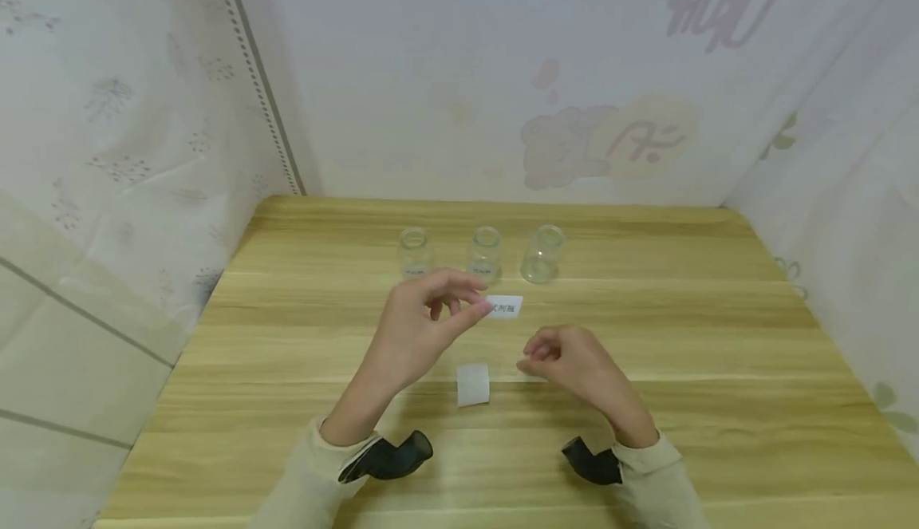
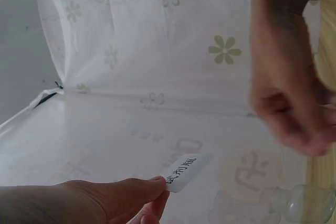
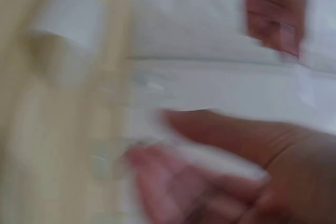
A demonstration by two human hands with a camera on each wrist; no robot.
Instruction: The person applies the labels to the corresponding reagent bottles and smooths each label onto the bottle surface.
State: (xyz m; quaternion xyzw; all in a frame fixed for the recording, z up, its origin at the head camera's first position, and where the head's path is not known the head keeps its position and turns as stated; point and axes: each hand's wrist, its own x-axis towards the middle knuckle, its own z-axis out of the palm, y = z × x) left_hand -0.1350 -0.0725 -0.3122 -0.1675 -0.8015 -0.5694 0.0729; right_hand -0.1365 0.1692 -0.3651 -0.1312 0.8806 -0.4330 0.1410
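My left hand pinches a white label with dark printed characters between thumb and forefinger, above the table. The label also shows beyond the thumb in the left wrist view. To its right, my right hand hovers with loosely bent fingers and nothing visible in them. The right wrist view is blurred, but the thumb and fingers there stand apart. Behind the left hand are three small glass bottles: a left one and a middle one, both with printed labels, and a tilted-looking right one without a visible label.
A white roll lies on the wooden table; from the head it appears as a small white piece between the forearms. Black curved mounts sit at both cuffs. Patterned cloth hangs behind and beside the table.
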